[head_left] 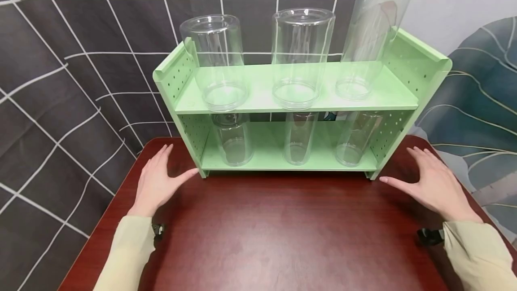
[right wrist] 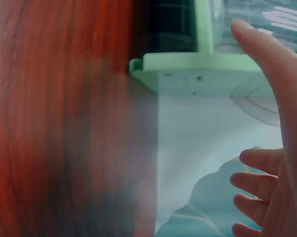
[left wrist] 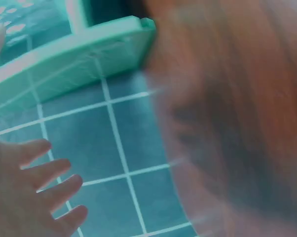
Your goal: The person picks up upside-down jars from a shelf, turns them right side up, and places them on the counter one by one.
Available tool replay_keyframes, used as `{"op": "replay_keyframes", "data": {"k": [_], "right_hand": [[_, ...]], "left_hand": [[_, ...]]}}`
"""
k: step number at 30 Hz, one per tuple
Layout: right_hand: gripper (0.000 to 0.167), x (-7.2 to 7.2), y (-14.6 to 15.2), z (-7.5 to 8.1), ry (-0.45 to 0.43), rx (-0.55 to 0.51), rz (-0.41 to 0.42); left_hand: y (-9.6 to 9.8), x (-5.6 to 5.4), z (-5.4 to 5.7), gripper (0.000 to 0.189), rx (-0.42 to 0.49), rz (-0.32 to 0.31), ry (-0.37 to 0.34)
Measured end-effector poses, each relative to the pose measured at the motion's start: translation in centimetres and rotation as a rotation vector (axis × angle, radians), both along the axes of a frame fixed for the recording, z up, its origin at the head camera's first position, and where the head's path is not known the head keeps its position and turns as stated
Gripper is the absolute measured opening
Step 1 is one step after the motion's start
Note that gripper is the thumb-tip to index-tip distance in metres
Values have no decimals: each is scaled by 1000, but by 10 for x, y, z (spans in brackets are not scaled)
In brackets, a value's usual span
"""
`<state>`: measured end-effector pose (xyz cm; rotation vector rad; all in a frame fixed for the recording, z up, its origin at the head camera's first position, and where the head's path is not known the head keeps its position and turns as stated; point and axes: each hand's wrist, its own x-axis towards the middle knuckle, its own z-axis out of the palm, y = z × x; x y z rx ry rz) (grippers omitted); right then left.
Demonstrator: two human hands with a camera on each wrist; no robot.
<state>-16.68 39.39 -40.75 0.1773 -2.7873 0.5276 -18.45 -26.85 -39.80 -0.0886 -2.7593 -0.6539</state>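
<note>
A light green two-tier shelf (head_left: 296,118) stands at the far side of the table. My left hand (head_left: 157,183) is beside its lower left corner, fingers straight and thumb spread; in the left wrist view the same hand (left wrist: 35,192) holds nothing. At the lower right corner my right hand (head_left: 436,183) mirrors it, also with nothing in it, and the right wrist view shows the thumb (right wrist: 267,54) near the side panel (right wrist: 203,81). Whether either thumb touches the shelf, I cannot tell. Three clear cylinders (head_left: 303,53) stand on the upper tier and three smaller clear cylinders (head_left: 298,143) on the lower.
The tabletop (head_left: 282,228) is dark red wood and stretches out in front of the shelf. A black cloth with white grid lines (head_left: 72,116) hangs behind and at the left. To the right is a patterned wall covering (head_left: 484,84). Dark wrist straps (head_left: 430,236) show at both cuffs.
</note>
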Motion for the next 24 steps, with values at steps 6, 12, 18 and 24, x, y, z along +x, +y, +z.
{"op": "replay_keyframes", "data": {"k": [6, 12, 18, 24], "right_hand": [[107, 6, -12, 15, -16, -47, -20], [101, 17, -27, 37, 24, -83, -42], [91, 33, -37, 65, 102, -141, -108], [80, 52, -55, 90, 172, -297, -130]], "left_hand": [[15, 9, 18, 90, 236, 64, 139], [27, 10, 33, 72, 404, 23, 390], [35, 6, 52, 61, 491, -40, 504], [45, -3, 76, 58, 537, -80, 569]]}}
